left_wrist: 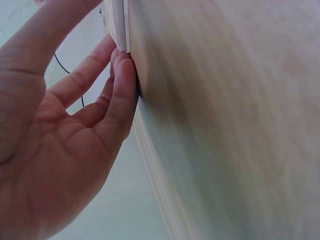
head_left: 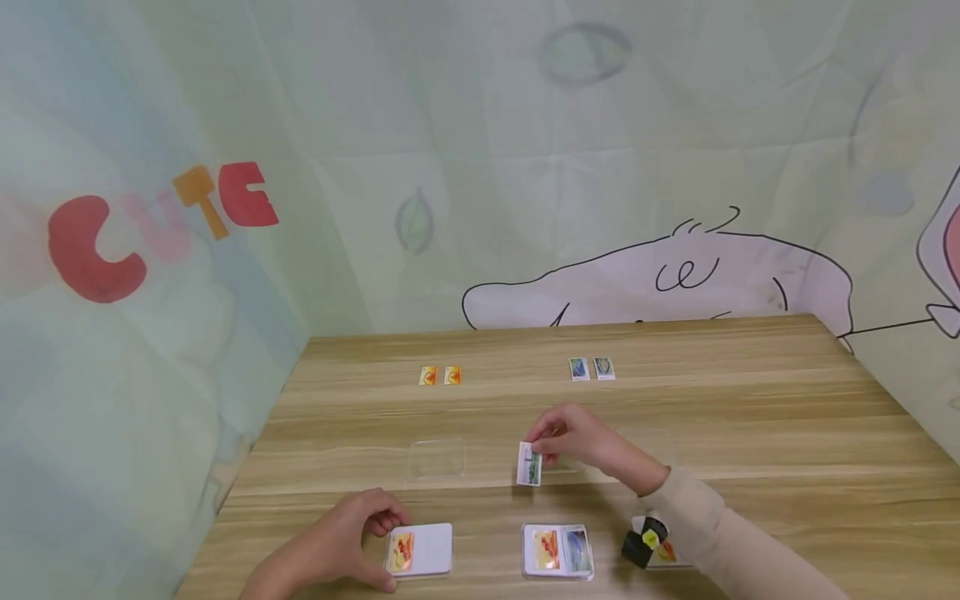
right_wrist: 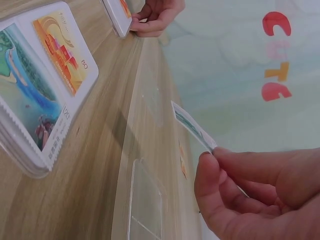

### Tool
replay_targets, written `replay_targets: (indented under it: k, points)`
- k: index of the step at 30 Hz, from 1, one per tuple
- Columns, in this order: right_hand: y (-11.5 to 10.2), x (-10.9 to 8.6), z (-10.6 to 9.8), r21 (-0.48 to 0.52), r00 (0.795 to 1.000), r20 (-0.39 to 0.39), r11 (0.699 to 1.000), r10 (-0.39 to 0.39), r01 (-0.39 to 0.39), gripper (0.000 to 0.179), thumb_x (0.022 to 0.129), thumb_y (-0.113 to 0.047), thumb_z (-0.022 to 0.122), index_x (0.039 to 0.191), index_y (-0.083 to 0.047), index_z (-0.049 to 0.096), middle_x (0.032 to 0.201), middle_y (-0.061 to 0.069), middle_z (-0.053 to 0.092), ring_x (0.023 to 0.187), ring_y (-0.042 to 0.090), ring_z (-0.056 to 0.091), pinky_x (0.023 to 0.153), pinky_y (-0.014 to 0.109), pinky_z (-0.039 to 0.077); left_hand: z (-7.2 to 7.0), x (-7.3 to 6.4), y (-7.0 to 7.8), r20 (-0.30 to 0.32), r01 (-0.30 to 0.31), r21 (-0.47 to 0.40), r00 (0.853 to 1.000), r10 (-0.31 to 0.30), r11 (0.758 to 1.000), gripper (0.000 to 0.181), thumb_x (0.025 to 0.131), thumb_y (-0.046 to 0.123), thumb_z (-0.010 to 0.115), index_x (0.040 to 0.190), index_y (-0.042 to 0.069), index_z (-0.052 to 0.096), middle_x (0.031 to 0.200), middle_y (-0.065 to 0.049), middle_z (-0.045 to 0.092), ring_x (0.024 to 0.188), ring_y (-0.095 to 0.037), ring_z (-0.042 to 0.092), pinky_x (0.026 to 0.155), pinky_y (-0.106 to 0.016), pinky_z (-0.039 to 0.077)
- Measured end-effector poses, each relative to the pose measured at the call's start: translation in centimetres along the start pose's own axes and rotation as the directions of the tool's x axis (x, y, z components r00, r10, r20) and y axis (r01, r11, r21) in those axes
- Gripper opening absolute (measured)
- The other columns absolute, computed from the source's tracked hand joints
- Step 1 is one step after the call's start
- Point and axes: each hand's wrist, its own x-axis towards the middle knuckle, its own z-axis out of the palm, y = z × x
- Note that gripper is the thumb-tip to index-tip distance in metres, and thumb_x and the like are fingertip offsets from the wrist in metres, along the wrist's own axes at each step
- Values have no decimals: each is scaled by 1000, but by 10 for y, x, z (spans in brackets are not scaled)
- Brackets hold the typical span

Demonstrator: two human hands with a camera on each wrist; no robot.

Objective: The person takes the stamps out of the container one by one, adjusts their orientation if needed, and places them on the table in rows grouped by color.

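The right hand [head_left: 573, 437] has its grip pinching a small green-and-white paper stamp [head_left: 529, 464] above the brown wooden counter [head_left: 337, 442]. The left hand [head_left: 345, 533] grasps a flat white rectangular case [head_left: 433, 550] carrying one orange stamp [head_left: 402, 553]; the middle case [head_left: 528, 550] carries one orange, one blue.

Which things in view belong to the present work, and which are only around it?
Apparently in the work:
stamp pinched by right hand
white case held by left hand
other white cases
clear plastic pieces
stamps farther back

Apparently only around:
printed backdrop
black-and-yellow gadget

White-edged green stamp [head_left: 528, 467], brown wood-grain table [head_left: 360, 417]
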Motion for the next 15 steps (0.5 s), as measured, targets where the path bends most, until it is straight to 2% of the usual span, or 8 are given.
replay_targets:
  k: [7,15]
  points:
    - [4,-1,-3,8,1000,-2,1000,-4,4,7,92,5,66,95,4,72,83,6,68,70,22,64,67,39,57,0,1,1,6,15,-9,1000,-15,1000,55,65,29,95,108,11,65,101,3,62,88,-9,56,79,-26,51]
    - [4,-5,-9,37,997,26,997,-75,74,7,92,5,64,95,7,71,81,3,69,68,14,63,65,34,57,0,0,1,8,7,0,1000,-7,1000,55,65,29,94,108,10,65,100,3,61,88,-8,56,79,-26,50]
